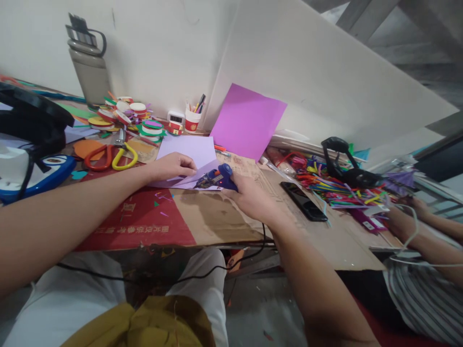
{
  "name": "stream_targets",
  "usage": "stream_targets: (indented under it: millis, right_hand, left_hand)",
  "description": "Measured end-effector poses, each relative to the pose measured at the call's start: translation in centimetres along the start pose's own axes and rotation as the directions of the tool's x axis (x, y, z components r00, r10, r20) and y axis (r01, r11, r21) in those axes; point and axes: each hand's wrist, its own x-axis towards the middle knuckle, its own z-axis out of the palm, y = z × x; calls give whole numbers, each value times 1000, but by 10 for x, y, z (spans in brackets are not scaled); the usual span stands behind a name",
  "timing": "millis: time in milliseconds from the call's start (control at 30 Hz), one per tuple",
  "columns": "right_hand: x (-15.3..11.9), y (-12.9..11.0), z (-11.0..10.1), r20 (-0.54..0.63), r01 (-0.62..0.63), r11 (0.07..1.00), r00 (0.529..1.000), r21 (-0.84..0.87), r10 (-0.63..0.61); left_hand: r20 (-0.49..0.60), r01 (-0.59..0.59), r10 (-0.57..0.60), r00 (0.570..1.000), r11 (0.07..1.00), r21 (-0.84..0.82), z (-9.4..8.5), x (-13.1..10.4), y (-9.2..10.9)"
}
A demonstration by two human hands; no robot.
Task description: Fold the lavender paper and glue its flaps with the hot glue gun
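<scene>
My right hand [249, 195] is wrapped round a blue glue gun [223, 177], whose nozzle points left, low over lilac paper. Lilac sheets [190, 148] lie on the cardboard in front of me. On their near left part rests my left hand [173, 166], fingers curled together at a raised or folded edge of the paper; whether it pinches that edge is hard to tell. A black cord runs from the glue gun down over the table edge.
Scissors [125, 155], paper rolls [139, 110] and a bottle [88, 67] stand or lie at the left. A purple sheet [249, 118] leans on the wall. Rightward are a phone [304, 201], pipe cleaners [329, 185] and another person's hands [401, 221].
</scene>
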Motion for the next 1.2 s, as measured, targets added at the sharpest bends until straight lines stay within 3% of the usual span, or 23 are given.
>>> stream_targets:
  millis: [367,567,767,967,1200]
  right_hand:
    - [0,-1,0,23,-4,1000,1000,7,4]
    - [-3,11,-6,-59,-35,999,998,-41,32]
    - [3,8,8,-158,-66,997,986,-51,57]
    - [3,5,12,-104,-58,998,993,-3,57]
    - [-1,14,2,-190,-79,996,979,-32,72]
  left_hand:
    - [-1,12,-12,1000,1000,-22,1,0,0]
    - [-7,28,-28,1000,1000,-11,1,-1,4]
    - [1,15,-15,1000,1000,-24,0,-1,3]
    - [9,26,-26,1000,998,-52,1,-1,5]
    - [-15,43,-43,999,998,-43,2,-2,6]
